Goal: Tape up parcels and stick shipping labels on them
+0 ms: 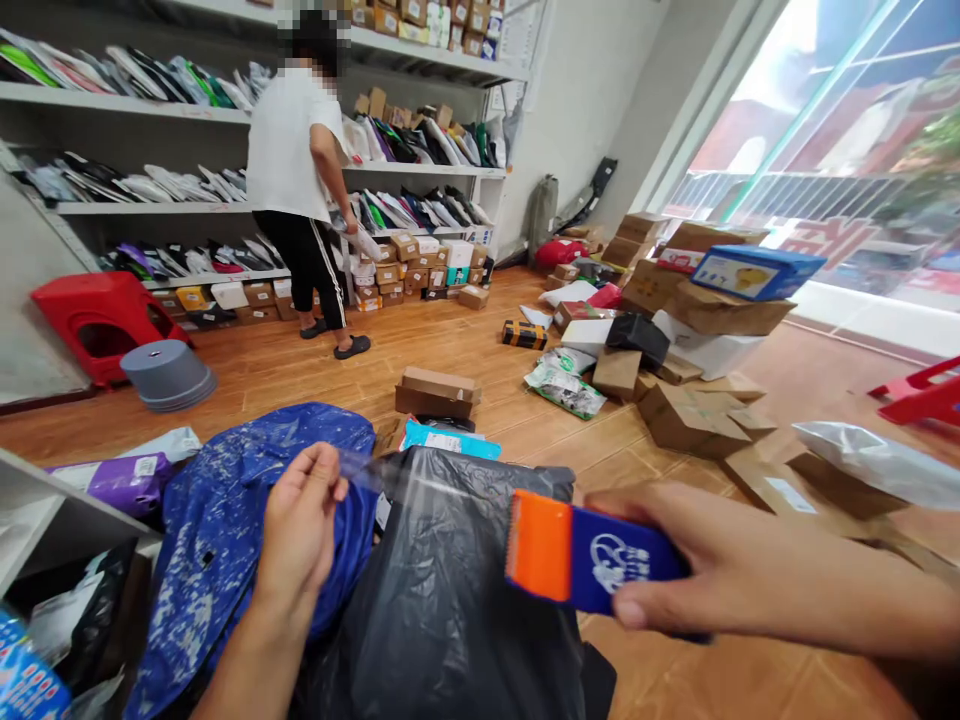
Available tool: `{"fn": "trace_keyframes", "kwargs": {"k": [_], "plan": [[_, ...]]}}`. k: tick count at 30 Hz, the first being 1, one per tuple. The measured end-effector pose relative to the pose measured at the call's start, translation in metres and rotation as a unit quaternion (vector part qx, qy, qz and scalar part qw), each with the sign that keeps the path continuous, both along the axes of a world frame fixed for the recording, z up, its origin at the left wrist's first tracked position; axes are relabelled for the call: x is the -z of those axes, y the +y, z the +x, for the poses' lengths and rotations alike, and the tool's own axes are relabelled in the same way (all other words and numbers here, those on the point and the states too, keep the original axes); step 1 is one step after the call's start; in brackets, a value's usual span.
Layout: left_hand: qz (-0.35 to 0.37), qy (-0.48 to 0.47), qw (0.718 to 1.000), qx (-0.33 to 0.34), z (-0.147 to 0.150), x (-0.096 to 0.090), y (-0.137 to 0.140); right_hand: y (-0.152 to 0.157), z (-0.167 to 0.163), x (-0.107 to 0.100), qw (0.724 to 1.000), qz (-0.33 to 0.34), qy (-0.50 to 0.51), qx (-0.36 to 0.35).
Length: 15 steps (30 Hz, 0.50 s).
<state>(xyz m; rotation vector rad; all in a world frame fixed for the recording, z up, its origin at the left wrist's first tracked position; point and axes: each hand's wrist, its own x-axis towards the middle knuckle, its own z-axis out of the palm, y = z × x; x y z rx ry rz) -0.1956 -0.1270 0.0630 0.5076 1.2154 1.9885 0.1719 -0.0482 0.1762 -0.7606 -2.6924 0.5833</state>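
My right hand [675, 570] is closed round a blue and orange tape dispenser [592, 555], its serrated edge facing left. A strip of clear packing tape [420, 488] stretches from the dispenser across to my left hand [300, 535], whose fingers pinch its end. Beneath the tape stands a bulky parcel in a black plastic bag [457, 600], with creased sides. Whether the tape touches the bag I cannot tell. Beside my left wrist lies a blue, white-speckled bag [217, 530].
A person in a white shirt [292, 150] stands at parcel shelves [157, 208], holding a package. Cardboard boxes [690, 425] are heaped on the right. A red stool [105, 315] and an upturned grey bucket [166, 378] stand left. A turquoise parcel [450, 440] lies behind the black bag.
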Motion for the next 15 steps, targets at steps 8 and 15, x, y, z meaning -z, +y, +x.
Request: {"fn": "trace_keyframes", "kwargs": {"k": [8,15], "plan": [[-0.083,-0.041,0.994,0.051,-0.033,0.034,0.017,0.067,0.138,0.042,0.999,-0.022,-0.015,0.028],[-0.145,-0.042,0.987,0.053,-0.025,0.064,0.042,0.071,0.125,0.066,0.986,-0.153,-0.053,0.042]]}}
